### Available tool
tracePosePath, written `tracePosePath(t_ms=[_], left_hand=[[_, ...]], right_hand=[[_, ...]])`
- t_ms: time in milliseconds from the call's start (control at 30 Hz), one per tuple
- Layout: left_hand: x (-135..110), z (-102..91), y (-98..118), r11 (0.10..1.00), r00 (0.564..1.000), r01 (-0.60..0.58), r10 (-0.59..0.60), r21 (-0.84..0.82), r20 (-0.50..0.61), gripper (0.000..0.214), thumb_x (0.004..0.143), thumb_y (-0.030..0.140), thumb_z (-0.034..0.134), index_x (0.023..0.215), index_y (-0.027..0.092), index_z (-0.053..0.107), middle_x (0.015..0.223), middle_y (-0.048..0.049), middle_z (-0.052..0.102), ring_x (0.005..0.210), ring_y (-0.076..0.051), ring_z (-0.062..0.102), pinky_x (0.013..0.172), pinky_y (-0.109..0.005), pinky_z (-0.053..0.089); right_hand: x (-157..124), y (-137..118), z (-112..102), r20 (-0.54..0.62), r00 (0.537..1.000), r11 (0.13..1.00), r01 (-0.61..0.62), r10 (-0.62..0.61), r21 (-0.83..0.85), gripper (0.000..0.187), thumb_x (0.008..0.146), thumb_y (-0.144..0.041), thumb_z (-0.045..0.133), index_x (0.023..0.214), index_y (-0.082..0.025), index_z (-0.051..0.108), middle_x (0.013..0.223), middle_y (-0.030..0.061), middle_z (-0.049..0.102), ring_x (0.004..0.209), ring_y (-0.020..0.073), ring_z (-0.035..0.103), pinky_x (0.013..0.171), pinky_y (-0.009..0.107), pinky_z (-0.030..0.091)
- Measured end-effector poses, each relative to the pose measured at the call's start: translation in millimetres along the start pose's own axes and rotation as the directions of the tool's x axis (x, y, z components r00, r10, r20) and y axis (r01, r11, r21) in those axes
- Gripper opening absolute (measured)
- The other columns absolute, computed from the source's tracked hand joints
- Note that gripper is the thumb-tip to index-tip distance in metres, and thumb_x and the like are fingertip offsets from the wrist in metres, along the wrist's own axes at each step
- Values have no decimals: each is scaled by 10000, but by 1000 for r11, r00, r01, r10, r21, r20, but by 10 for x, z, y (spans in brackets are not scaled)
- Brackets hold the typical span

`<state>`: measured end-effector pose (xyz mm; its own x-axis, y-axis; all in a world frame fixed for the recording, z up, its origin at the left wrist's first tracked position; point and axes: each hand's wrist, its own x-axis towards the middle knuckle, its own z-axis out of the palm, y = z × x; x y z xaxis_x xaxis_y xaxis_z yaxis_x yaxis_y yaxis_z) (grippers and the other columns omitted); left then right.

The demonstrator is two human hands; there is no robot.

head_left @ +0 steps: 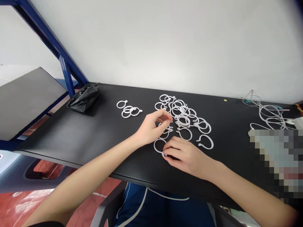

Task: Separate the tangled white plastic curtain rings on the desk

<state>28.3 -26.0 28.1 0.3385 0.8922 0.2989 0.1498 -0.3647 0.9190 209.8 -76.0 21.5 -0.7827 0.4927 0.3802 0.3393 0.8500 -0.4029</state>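
White plastic curtain rings (182,120), several with parted ends, lie heaped on the black tabletop. My right hand (186,154) is closed by its fingertips on the small clasp of one white ring (154,145) near the front of the table. Above the left side of the heap, my left hand (152,127) is curled, thumb and fingertips brought together. Whatever it may pinch is too small to make out, and the hand partly hides rings below it. A parted ring (211,143) lies to the right of the heap.
A small separate group of rings (127,111) lies left of the heap. A crumpled black plastic bag (84,98) sits at the back left by a blue metal frame (67,75). Tangled white cables (272,118) and a blurred-out object (281,154) occupy the right. A white wall (165,47) stands behind.
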Motion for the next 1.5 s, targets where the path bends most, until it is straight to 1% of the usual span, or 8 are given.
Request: tracePosePath(t_ms=[133,267,467,733,867,1133,1300,1500], left_hand=[[-22,9,58,998,997,-64,65,-6,38,106,912,239,547,914,149,604,878,-34,631,826,-123,606,796,-270,515],[-59,6,151,987,987,-154,152,47,51,150,944,266,512,938,145,600,897,-48,639,851,-133,603,818,-282,502],[-116,42,127,939,931,-310,268,148,249,225,966,338,463,1025,154,579,928,-62,642,808,-145,593,761,-288,500],[-121,82,72,849,888,-434,349,300,299,538,863,645,508,1092,159,535,884,-62,648,752,-168,598,745,-307,452],[-118,88,73,842,910,-388,284,374,303,474,905,577,503,1138,164,511,909,-62,647,779,-167,612,744,-294,456],[-141,61,45,850,905,-412,339,329,258,480,927,574,452,1163,157,480,904,-66,603,731,-136,590,614,-230,483],[-149,62,40,814,898,-439,386,380,211,383,928,534,481,1030,166,518,854,-40,573,615,-88,513,531,-193,443],[-144,57,55,800,893,-446,371,402,254,368,960,511,417,943,164,536,838,-25,531,568,-71,453,510,-185,420]], right_hand=[[-1,3,25,-177,984,998,-2,13,65,126,837,-71,583,884,-179,628,842,41,671,756,156,611,708,329,549],[14,3,-12,-381,924,999,-6,22,44,176,807,-53,602,923,-182,627,875,62,690,823,172,668,728,316,593],[27,-23,-58,-548,836,999,-10,-18,-47,217,808,-23,594,885,-217,654,872,28,727,765,160,713,691,279,627],[-1,-3,-86,-582,813,999,-42,15,-33,253,843,-69,626,1027,-220,712,991,64,753,877,213,737,771,331,644],[-5,32,-89,-595,804,997,-56,16,-50,281,844,-94,639,1078,-232,710,1032,68,747,896,220,734,773,338,642],[17,-1,-85,-601,800,998,-37,1,-48,387,824,-60,624,1173,-222,670,1059,87,734,931,233,722,778,368,630],[-11,55,-77,-639,768,999,-34,44,28,364,819,-68,630,1135,-239,686,925,60,746,768,200,712,631,326,602],[-31,63,-80,-623,780,997,-23,63,72,350,827,-33,567,1098,-217,690,883,67,733,723,186,689,587,317,576]])
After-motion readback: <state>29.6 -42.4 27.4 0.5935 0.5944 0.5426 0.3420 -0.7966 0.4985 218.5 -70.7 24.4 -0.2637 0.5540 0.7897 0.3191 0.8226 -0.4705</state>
